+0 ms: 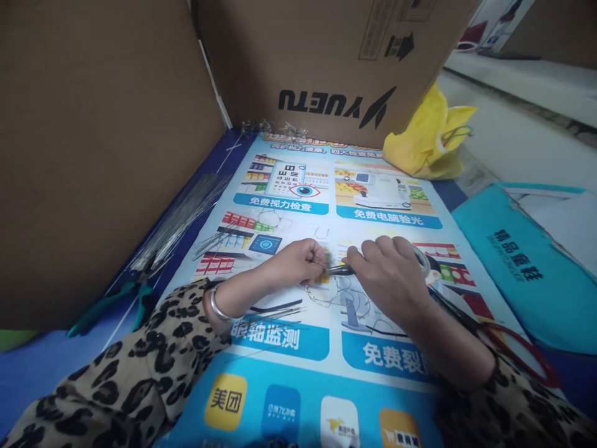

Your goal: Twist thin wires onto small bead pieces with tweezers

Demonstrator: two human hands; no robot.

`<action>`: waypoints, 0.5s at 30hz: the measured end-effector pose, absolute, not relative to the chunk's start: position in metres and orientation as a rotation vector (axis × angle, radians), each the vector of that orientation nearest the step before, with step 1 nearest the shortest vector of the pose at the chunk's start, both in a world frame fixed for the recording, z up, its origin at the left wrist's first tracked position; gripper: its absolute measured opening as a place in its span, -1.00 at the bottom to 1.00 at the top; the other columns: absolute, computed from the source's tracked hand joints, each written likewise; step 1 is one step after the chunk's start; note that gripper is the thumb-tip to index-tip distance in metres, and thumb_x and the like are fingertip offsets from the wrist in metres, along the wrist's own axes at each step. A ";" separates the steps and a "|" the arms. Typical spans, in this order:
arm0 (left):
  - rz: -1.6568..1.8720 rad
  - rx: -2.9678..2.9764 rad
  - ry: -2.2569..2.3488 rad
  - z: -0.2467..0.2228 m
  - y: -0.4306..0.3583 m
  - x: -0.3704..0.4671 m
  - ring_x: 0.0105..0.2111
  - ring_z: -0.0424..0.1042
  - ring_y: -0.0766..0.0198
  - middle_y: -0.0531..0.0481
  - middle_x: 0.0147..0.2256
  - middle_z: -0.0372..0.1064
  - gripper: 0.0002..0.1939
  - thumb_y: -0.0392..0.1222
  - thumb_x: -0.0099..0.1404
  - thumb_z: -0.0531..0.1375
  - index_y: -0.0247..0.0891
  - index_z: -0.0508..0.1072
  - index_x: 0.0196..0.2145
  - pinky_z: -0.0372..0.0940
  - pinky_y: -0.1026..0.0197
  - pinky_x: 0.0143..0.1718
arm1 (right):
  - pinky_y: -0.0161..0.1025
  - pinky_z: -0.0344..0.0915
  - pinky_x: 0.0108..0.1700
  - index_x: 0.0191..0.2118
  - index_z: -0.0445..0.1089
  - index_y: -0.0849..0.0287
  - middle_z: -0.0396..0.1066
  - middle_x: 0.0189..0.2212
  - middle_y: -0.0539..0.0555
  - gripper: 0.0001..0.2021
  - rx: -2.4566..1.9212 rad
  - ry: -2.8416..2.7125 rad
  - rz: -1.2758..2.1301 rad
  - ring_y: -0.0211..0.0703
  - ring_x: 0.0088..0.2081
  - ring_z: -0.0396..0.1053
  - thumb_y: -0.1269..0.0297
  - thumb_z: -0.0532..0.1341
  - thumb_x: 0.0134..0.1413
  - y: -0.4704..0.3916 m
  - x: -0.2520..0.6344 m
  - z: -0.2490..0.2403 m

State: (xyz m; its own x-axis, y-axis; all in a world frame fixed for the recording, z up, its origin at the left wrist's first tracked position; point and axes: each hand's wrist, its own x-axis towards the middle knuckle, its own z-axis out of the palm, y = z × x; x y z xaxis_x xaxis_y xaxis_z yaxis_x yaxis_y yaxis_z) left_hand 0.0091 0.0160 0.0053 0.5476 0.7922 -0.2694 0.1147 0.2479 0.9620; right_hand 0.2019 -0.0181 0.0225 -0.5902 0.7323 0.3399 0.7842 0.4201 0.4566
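Observation:
My left hand [301,260] is closed in a pinch near the middle of the printed poster [331,311]; what its fingers hold is too small to make out. My right hand [389,274] is wrapped round a dark metal tool, perhaps pliers [339,270], whose tip points left and meets my left fingertips. Thin looped wires [345,298] lie between and below the two hands. A small bent wire [321,233] lies on the poster just above my left hand. Part of the tool is hidden in my right palm.
Teal-handled pliers [140,289] and a bundle of straight wires [175,218] lie at left. Red-handled scissors [517,348] lie under my right forearm. Cardboard [326,56] stands behind, with wire pieces [293,130] at its foot. A yellow bag [424,143] and teal bag [536,267] sit at right.

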 end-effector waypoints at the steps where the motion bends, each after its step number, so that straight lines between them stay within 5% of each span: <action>1: 0.560 1.252 0.920 0.006 0.016 0.009 -0.72 0.17 0.52 0.19 -0.60 0.25 -0.79 -0.49 -0.04 0.06 -0.26 0.18 -0.44 0.08 0.41 -0.69 | -0.12 -0.13 -0.25 -0.33 0.41 0.21 0.29 -0.49 0.12 -0.84 -1.377 -2.572 -0.903 -0.09 -0.35 0.08 0.45 0.07 0.08 -0.018 0.201 0.023; 15: 0.584 1.194 0.982 0.009 0.015 0.011 -0.72 0.16 0.47 0.19 -0.73 0.20 -0.84 -0.46 -0.01 0.10 -0.28 0.22 -0.46 0.07 0.39 -0.67 | -0.10 -0.14 -0.24 -0.28 0.39 0.20 0.27 -0.48 0.13 -0.83 -1.460 -2.568 -0.978 -0.06 -0.35 0.05 0.44 0.06 0.08 -0.022 0.195 0.024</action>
State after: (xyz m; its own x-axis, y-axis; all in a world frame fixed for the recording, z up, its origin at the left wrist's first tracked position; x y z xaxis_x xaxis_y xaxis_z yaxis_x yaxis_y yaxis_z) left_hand 0.0107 0.0146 0.0087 0.4834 0.8163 -0.3162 0.1122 0.3005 0.9472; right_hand 0.1950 -0.0223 0.0238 -0.5596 0.7648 0.3193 0.7835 0.3625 0.5048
